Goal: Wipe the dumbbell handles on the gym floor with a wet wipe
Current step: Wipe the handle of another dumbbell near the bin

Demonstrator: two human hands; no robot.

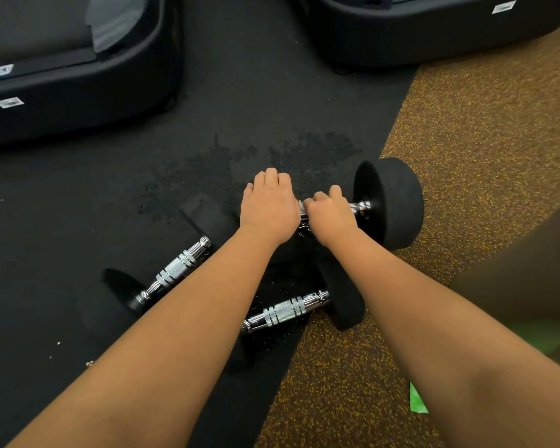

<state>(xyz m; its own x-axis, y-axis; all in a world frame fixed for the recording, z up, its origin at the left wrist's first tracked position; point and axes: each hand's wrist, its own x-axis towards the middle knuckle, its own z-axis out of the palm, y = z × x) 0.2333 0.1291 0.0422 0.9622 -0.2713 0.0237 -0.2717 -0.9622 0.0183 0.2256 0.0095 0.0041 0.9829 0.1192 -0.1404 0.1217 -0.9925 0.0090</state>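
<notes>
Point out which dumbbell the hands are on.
The far dumbbell: left hand and right hand cover its handle; the two nearer handles lie bare.

Three dumbbells on floor mat, before machine bases.

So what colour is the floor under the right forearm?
Brown flecked with yellow, floor, head view.

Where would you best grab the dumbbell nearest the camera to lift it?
Take the nearest dumbbell by its chrome handle, on the knurled middle band, coming down from above. It lies flat on the floor with the bar exposed between the black heads, and the left forearm covers only its left end.
</notes>
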